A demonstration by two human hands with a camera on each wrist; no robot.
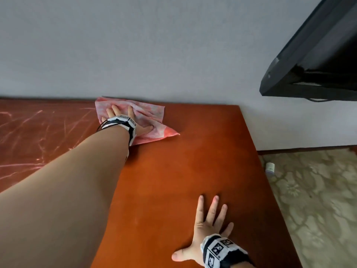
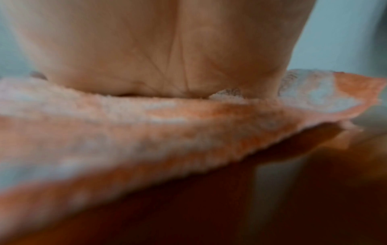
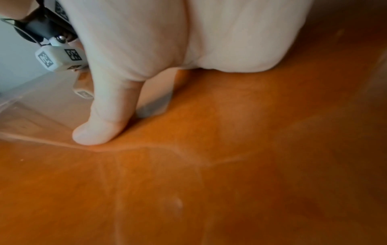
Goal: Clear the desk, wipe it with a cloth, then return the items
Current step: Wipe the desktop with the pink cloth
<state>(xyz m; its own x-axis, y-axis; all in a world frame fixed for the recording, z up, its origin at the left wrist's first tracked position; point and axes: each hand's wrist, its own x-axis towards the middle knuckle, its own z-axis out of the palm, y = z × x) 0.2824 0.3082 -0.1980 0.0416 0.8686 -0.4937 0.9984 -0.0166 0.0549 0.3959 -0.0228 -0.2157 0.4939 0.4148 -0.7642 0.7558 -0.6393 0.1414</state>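
The left hand point(image 1: 123, 118) lies flat on a pink and white cloth point(image 1: 148, 115), fingers spread and straight, pressing it onto the reddish-brown desk point(image 1: 183, 161); its grip is loose, nothing curled round the fabric as far as the head view shows. The cloth sits at the far edge of the desk, right against the grey wall point(image 1: 154, 45), with one corner pointing out to the right of the wrist. In the left wrist view the heel of the palm point(image 2: 167, 58) bears down on the cloth point(image 2: 146, 132), whose near edge lifts a little off the desk; the picture is blurred, so the fingers cannot be made out there. The right hand point(image 1: 206, 229) rests palm down on the near part of the desk, well apart from the cloth, fingers splayed and holding nothing. The right wrist view shows its thumb point(image 3: 100, 126) touching the wood point(image 3: 230, 165). Pale streaks point(image 1: 29, 132) mark the desk's left part. A dark television point(image 1: 318, 55) hangs at upper right, and a small white object point(image 1: 270, 167) stands on the patterned carpet point(image 1: 318, 200) beside the desk.
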